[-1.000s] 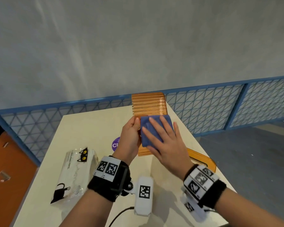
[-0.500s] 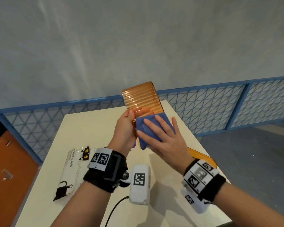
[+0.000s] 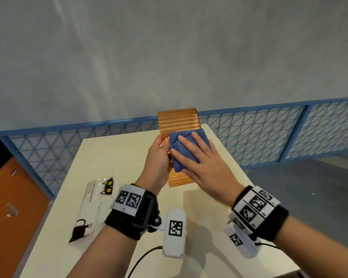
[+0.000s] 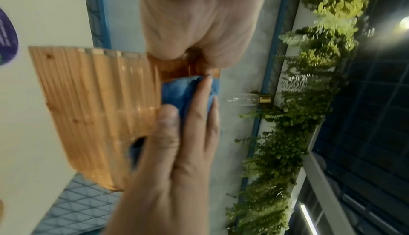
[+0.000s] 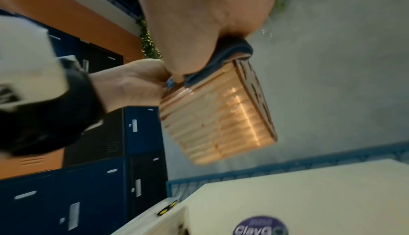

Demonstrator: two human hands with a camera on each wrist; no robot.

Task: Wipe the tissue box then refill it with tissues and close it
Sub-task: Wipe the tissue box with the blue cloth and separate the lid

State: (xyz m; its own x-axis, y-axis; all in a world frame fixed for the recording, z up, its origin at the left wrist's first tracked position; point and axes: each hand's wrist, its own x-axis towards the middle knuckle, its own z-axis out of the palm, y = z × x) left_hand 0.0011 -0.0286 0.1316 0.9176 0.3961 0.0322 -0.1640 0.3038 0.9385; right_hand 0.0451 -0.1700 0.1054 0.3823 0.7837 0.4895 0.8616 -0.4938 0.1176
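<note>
We see the cream table point(image 3: 113, 157), and every place here is told from it. Above its far end the ribbed orange tissue box point(image 3: 177, 122) is lifted clear of the surface; our left hand point(image 3: 157, 157) grips its left edge with curled fingers. Our right hand point(image 3: 205, 163) presses a folded blue cloth point(image 3: 181, 153) flat against the box's upper face, fingers straight. On the table's near left side lies a cat-printed tissue pack point(image 3: 94, 207).
</note>
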